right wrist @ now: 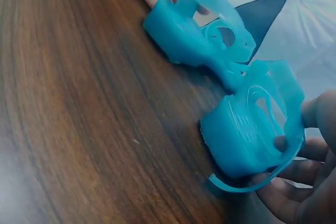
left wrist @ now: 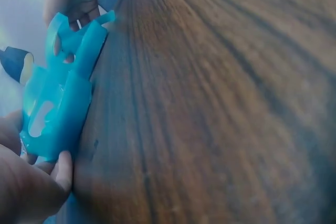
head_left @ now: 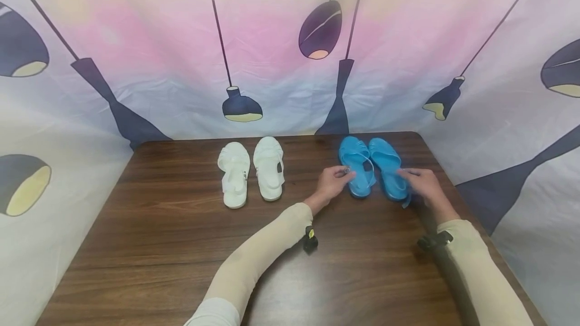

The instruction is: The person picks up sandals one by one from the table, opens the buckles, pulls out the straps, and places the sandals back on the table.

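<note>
A pair of blue sandals stands side by side near the table's back edge, toes away from me. My left hand [head_left: 332, 184] holds the outer side of the left blue sandal [head_left: 359, 179], at a small buckle. At the outer side of the right blue sandal [head_left: 387, 164], my right hand [head_left: 425, 184] grips its edge near the heel. A loose strap [right wrist: 236, 188] curls out by that hand, past the heel. In the left wrist view, the thumb [left wrist: 64, 171] is at the heel of the near sandal [left wrist: 68, 108]; the far fingertips are partly hidden.
A white sandal [head_left: 235, 175] and its mate [head_left: 269, 167] stand left of the blue pair on the brown wooden table [head_left: 181, 245]. A curtain printed with lamps [head_left: 281, 29] hangs behind the table and along both sides.
</note>
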`<state>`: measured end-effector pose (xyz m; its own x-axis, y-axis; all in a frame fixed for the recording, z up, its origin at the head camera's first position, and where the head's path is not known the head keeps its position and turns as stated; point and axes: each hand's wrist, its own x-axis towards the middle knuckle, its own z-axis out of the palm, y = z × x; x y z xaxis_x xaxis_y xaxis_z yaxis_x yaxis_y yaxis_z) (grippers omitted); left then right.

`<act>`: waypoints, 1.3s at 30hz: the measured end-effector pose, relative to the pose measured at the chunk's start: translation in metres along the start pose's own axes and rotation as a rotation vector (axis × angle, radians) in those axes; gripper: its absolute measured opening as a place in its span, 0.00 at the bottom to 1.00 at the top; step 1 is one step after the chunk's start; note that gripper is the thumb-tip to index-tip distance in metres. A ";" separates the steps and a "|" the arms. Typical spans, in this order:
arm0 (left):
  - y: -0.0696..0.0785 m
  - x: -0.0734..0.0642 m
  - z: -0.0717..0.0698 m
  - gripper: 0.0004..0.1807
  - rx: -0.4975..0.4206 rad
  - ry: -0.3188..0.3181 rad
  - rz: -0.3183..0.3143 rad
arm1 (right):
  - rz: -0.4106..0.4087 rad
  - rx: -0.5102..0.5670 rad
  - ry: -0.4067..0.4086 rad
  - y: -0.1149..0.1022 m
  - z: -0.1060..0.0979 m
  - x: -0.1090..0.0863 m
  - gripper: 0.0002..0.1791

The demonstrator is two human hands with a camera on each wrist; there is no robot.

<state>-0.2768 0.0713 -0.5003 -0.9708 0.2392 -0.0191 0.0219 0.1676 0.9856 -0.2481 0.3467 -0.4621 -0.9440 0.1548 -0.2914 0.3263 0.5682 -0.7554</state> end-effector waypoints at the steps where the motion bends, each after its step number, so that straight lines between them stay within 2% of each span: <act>1: 0.000 0.000 0.000 0.25 0.024 -0.002 0.008 | 0.003 0.019 0.006 0.001 0.000 0.000 0.44; 10: 0.004 -0.001 -0.001 0.27 0.052 -0.038 0.017 | 0.025 0.201 0.060 0.000 0.002 -0.002 0.43; 17: 0.007 -0.004 -0.004 0.27 0.025 0.012 0.004 | 0.062 0.304 0.025 0.001 -0.002 -0.007 0.44; 21: 0.008 -0.003 -0.007 0.25 0.041 0.082 0.070 | 0.068 0.371 0.040 -0.002 -0.003 -0.011 0.43; 23: 0.011 -0.003 -0.007 0.22 0.077 0.115 0.127 | 0.060 0.390 0.053 -0.005 -0.004 -0.014 0.42; 25: 0.017 -0.005 -0.006 0.21 0.116 0.118 0.181 | 0.053 0.401 0.061 -0.009 -0.006 -0.019 0.42; 28: 0.031 -0.008 -0.004 0.21 0.138 0.064 0.263 | 0.043 0.390 0.064 -0.015 -0.010 -0.026 0.44; 30: 0.042 -0.012 -0.002 0.23 0.149 0.012 0.293 | 0.043 0.394 0.071 -0.020 -0.013 -0.030 0.45; 34: 0.061 -0.018 0.004 0.26 0.160 -0.055 0.307 | 0.040 0.415 0.091 -0.032 -0.014 -0.039 0.48; 39: 0.079 -0.025 0.010 0.29 0.146 -0.105 0.308 | 0.022 0.441 0.100 -0.051 -0.011 -0.054 0.49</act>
<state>-0.2488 0.0882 -0.4238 -0.8836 0.3958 0.2502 0.3507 0.2055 0.9137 -0.2141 0.3186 -0.4016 -0.9295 0.2530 -0.2685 0.3157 0.1687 -0.9337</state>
